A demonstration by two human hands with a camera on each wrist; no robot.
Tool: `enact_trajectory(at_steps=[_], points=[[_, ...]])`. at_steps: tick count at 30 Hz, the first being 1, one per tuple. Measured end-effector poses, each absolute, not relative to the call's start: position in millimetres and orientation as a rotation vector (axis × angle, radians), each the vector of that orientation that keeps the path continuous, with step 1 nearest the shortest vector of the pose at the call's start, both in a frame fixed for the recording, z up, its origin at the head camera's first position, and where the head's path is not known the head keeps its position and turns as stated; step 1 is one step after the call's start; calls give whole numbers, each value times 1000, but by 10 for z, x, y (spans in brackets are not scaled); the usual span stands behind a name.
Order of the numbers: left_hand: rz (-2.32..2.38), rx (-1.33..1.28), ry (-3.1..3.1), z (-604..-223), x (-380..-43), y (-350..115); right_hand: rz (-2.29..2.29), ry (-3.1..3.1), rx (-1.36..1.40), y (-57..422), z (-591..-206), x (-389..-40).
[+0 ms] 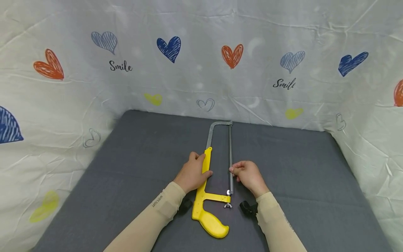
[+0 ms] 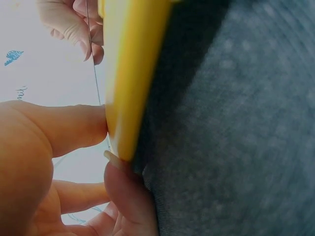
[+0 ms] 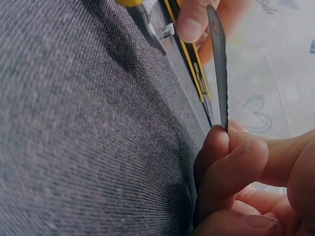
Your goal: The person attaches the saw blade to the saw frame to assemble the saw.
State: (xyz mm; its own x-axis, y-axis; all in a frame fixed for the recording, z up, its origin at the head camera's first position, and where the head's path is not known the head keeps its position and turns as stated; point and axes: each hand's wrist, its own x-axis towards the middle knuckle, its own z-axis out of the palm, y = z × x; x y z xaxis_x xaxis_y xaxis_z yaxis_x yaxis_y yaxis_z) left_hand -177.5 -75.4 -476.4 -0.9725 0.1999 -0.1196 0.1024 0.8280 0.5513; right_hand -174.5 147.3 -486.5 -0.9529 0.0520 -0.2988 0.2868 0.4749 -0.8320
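Note:
A hacksaw with a yellow frame (image 1: 207, 159) lies on the grey cloth, its curved handle (image 1: 214, 225) toward me. My left hand (image 1: 191, 174) grips the frame's long bar between thumb and fingers. On the other side, my right hand (image 1: 250, 176) pinches the thin metal saw blade (image 1: 230, 147) between thumb and fingers. The blade's near end, with a hole in it, stands free of the holder in the right wrist view (image 3: 216, 29). Its far end meets the tip of the silver bow (image 1: 217, 123). A wing nut (image 1: 228, 205) sits at the near arm of the frame.
Grey cloth (image 1: 141, 150) covers the work surface. A white curtain (image 1: 195, 77) printed with hearts and "Smile" hangs at the back and along the sides. Dark wrist devices (image 1: 248, 209) sit beneath the beige sleeves.

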Motion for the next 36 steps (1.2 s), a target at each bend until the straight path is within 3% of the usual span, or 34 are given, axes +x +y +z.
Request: enact_trajectory(at_steps=[36], points=[[838, 232, 2826, -4730, -1766, -760, -1416, 2512, 273, 1475, -4816, -1772]])
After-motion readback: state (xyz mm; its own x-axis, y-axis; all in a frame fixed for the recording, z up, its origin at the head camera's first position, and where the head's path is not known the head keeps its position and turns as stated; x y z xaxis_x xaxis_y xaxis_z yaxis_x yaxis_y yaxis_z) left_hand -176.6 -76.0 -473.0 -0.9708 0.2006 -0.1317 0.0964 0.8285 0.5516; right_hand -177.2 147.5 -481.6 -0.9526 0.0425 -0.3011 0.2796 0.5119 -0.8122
